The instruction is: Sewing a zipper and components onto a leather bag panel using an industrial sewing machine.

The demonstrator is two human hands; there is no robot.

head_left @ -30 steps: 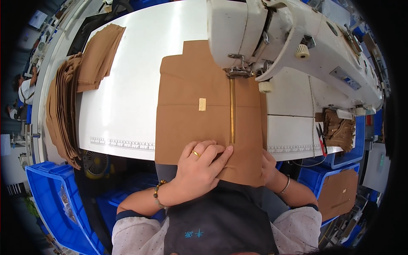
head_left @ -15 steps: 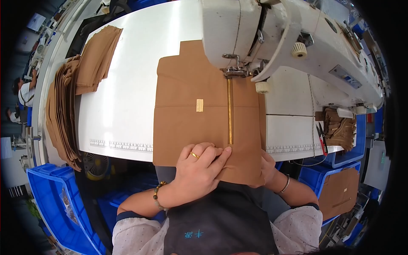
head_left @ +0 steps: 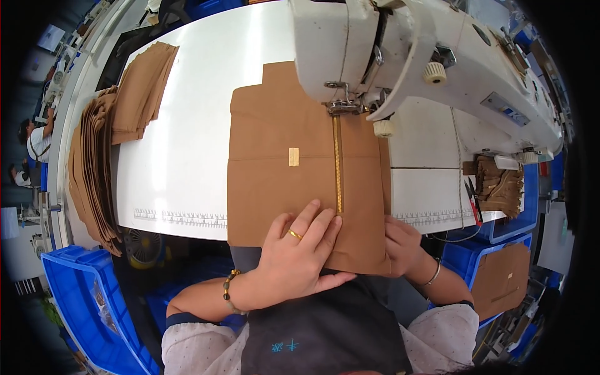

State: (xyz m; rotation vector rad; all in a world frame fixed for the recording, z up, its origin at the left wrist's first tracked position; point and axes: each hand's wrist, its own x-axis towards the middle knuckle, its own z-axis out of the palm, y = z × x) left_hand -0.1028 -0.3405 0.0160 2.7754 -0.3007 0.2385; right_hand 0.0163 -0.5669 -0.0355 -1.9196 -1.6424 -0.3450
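A brown fabric panel [head_left: 275, 194] lies flat on the white sewing table, its far part under the sewing machine's presser foot [head_left: 347, 107]. A gold-toothed zipper [head_left: 338, 164] runs from the foot toward me, and a small pale label sits on the panel to its left. My left hand [head_left: 301, 250] is spread flat over the near part, fingertips beside the zipper's near end, thumb along the front edge. At the near right edge my right hand [head_left: 401, 245] is closed on the panel, its fingertips partly hidden.
The white sewing machine [head_left: 462, 75] fills the upper right. Brown pieces [head_left: 94, 169] are stacked at the left. Red-handled snips [head_left: 474, 203] lie right, near a bundle of brown pieces [head_left: 500, 186]. Blue crates [head_left: 94, 306] stand on both sides below the table.
My left hand has opened out from curled fingers to a flat spread, its thumb now stretched along the panel's front edge. More of my right hand shows beside the edge. The panel has barely moved.
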